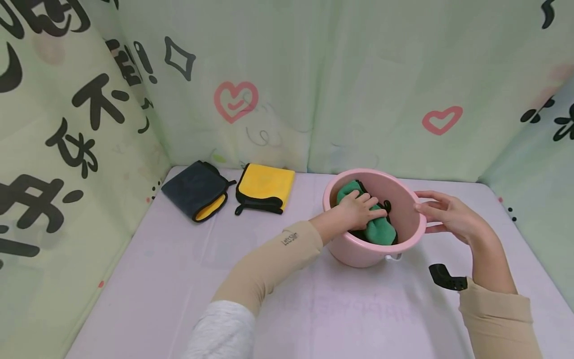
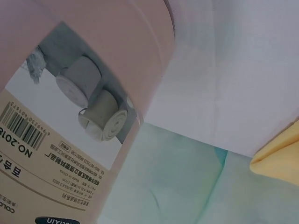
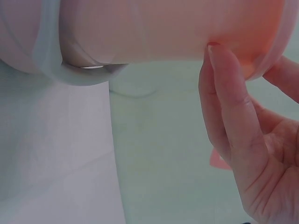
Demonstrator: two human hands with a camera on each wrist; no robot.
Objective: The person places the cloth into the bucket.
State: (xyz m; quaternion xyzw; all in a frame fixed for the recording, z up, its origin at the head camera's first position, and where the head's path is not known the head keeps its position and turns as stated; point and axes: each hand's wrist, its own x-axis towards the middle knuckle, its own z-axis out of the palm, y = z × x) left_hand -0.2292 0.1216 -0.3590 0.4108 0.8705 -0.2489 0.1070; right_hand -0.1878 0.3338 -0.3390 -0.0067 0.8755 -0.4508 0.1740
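A pink bucket (image 1: 358, 255) stands upright at the back right of the table, its mouth tilted toward the head view. Inside it lies a bunched green cloth (image 1: 380, 232) with black edging. My left hand (image 1: 356, 212) reaches over the near rim and rests on this cloth, fingers spread. At the bucket's right side my right hand (image 1: 453, 214) pinches the rim, thumb over the edge and fingers against the outer wall. The right wrist view shows those fingers (image 3: 233, 102) on the pink wall. In the left wrist view the bucket's printed label (image 2: 56, 154) is close up.
Left of the bucket lie a folded yellow cloth (image 1: 266, 185) with black edging and a folded dark cloth (image 1: 193, 189) with a yellow inside. A pale handle (image 1: 393, 257) hangs on the bucket. Printed green curtains (image 1: 278, 60) enclose the table (image 1: 287, 319) behind and at both sides.
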